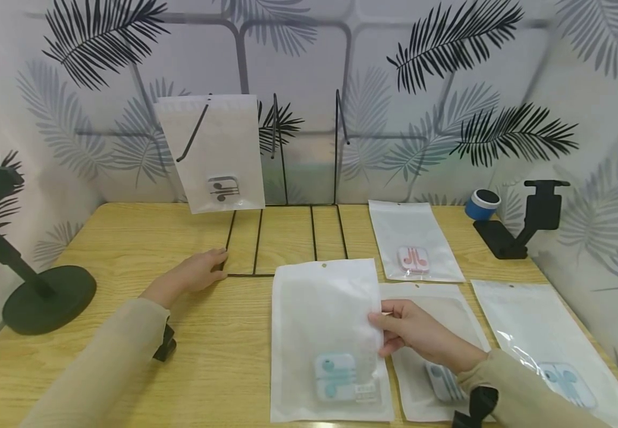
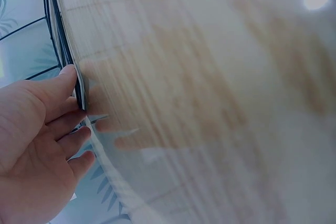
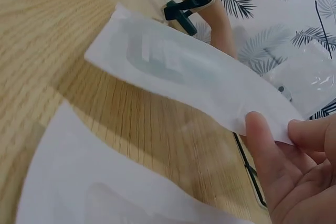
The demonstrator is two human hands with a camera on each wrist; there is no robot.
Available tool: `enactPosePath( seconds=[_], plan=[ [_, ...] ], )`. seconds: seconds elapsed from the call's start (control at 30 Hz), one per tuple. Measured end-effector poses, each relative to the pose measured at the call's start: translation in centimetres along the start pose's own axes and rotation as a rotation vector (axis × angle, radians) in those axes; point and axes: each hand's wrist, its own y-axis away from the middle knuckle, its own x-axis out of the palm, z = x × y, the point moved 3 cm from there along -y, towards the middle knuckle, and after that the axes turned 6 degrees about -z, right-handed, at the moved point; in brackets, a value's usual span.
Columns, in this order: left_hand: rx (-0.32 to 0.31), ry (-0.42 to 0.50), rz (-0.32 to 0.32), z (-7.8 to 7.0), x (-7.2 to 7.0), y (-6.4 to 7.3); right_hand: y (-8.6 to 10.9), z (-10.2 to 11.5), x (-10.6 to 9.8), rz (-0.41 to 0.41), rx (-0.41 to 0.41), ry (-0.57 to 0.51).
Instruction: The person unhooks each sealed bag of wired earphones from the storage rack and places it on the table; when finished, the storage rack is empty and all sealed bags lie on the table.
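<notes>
My left hand [image 1: 198, 272] pinches the front left corner of the black wire display rack [image 1: 250, 275] between thumb and fingers; in the left wrist view the hand [image 2: 44, 140] meets the wire at the tabletop's edge-on surface. By its right edge, my right hand [image 1: 416, 333] pinches a white zip pouch [image 1: 314, 309]. Through its front shows a boxed pair of blue earphones [image 1: 335, 377]. The right wrist view has this pouch [image 3: 173, 72] edge-on, raised off the wood, between thumb and fingers. On the rack's left hook hangs another pouch [image 1: 215, 142] with dark earphones.
To the right lie a pouch with red earphones [image 1: 416, 238], a partly covered pouch [image 1: 448, 303] and another pouch [image 1: 533, 327]. A black phone stand [image 1: 544, 208] and a blue tub [image 1: 482, 206] stand at back right. A dark green lamp [image 1: 49, 300] is at left.
</notes>
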Motion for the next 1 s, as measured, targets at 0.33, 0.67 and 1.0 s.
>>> enactPosePath(
  seconds=[0.33,0.67,1.0],
  plan=[
    [-0.015,-0.007,0.006,0.0,0.0,0.0,-0.9,-0.7,-0.7,0.007,0.061,0.205],
    [-0.018,-0.002,0.014,-0.1,-0.1,0.1,-1.4,-0.9,-1.2,0.006,0.124,0.457],
    [-0.015,-0.008,0.009,0.1,0.0,0.0,-1.7,-0.4,-1.6,0.002,0.097,0.545]
  ],
)
